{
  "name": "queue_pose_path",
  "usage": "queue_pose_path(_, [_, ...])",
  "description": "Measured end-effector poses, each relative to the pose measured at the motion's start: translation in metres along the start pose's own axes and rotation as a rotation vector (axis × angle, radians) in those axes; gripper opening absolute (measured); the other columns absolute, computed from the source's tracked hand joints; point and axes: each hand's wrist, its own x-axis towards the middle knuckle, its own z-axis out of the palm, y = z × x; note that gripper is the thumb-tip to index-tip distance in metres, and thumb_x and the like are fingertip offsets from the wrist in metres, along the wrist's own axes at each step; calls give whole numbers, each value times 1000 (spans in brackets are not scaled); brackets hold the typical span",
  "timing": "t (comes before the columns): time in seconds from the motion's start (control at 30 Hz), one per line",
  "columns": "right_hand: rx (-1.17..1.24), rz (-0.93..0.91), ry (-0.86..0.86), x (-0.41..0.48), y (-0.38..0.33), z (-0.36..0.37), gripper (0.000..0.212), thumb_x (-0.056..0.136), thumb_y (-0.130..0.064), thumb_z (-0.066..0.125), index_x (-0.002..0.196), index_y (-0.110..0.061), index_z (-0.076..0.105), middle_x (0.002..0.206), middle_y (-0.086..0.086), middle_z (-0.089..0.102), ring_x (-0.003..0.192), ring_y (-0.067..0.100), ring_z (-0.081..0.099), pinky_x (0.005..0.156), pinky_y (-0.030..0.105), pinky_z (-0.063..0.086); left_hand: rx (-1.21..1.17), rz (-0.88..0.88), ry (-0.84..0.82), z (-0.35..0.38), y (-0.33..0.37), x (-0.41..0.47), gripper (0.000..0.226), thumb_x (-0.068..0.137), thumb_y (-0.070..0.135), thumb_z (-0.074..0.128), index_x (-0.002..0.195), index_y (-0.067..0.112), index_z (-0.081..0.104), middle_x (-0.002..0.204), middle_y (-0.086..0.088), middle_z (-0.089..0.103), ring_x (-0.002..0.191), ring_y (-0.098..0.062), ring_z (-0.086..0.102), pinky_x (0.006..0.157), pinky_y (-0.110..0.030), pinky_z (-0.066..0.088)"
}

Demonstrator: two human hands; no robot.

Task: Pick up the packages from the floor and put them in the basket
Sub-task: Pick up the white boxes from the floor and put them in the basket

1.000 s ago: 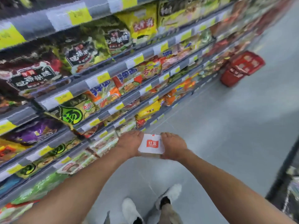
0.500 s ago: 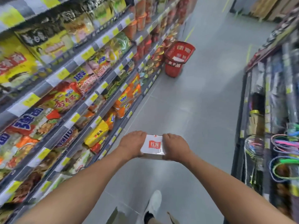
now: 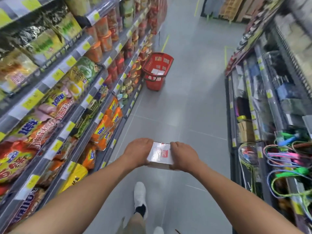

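A stack of white packages (image 3: 160,153) with a small red label is held in front of me at waist height. My left hand (image 3: 135,153) grips its left side and my right hand (image 3: 183,157) grips its right side, fingers curled over the edges. Far ahead, a red plastic basket (image 3: 157,65) stands on the grey floor beside the left shelves, with white packages (image 3: 157,71) lying inside it.
Shelves of noodle bags and cups (image 3: 67,98) line the left of the aisle. A rack with cords and rolled goods (image 3: 278,141) lines the right. Grey floor (image 3: 182,107) runs between them up to the basket. My white shoe (image 3: 140,195) is below.
The view has swung from the left shelves to straight down the aisle. The basket now lies ahead and nearer. Both hands keep hold of the packages, whose top face has tilted.
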Motion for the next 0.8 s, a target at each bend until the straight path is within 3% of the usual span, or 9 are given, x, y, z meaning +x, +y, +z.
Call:
queue_pose_path(0.43, [27,123,25,166,73,-65,68,69,-51,81,117,-16,51,115,6,64,99,30,63,69,32,36,38,120,-25,-66,-74,197,76,66,48,85,129,22,51,124,-1,62,109,-26,60,86,-41,55])
queue_pose_path(0.8, [48,181,41,303,224,-121,73,69,-54,83,123,-16,51,117,5,64,101,29,64,80,37,51,71,170,-31,-120,-63,414,68,70,49,83,123,20,51,120,-2,61,106,-27,61,81,-38,50])
